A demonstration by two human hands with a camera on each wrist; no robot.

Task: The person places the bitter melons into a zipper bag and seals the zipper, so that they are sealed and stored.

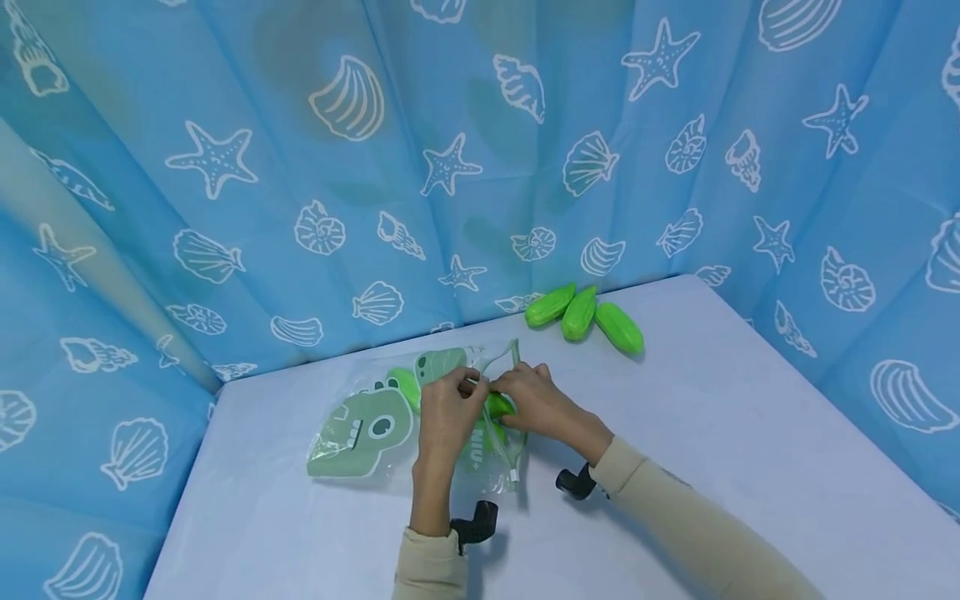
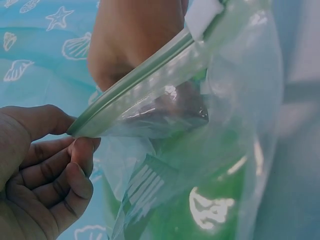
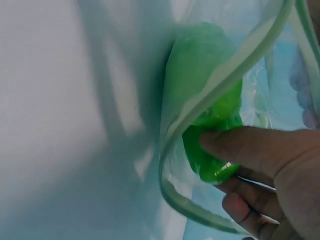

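A clear zip bag (image 1: 360,442) with a green cartoon print lies on the table, its mouth to the right. My left hand (image 1: 447,412) pinches the bag's green zip edge (image 2: 135,80) between thumb and fingers, holding the mouth apart. Inside the mouth, my right hand (image 1: 542,402) grips the end of a smooth, elongated green toy vegetable (image 3: 212,160), thumb on the near side and fingers beneath. Another green piece (image 3: 200,65) shows through the plastic beside it. More green (image 1: 405,387) shows further in, partly covered by the print. A white slider (image 2: 202,20) sits on the zip.
Three similar green toy vegetables (image 1: 579,314) lie side by side at the table's back edge. A white cloth covers the table (image 1: 720,400). Behind it and at both sides hangs a blue curtain (image 1: 480,217) with white shells and starfish.
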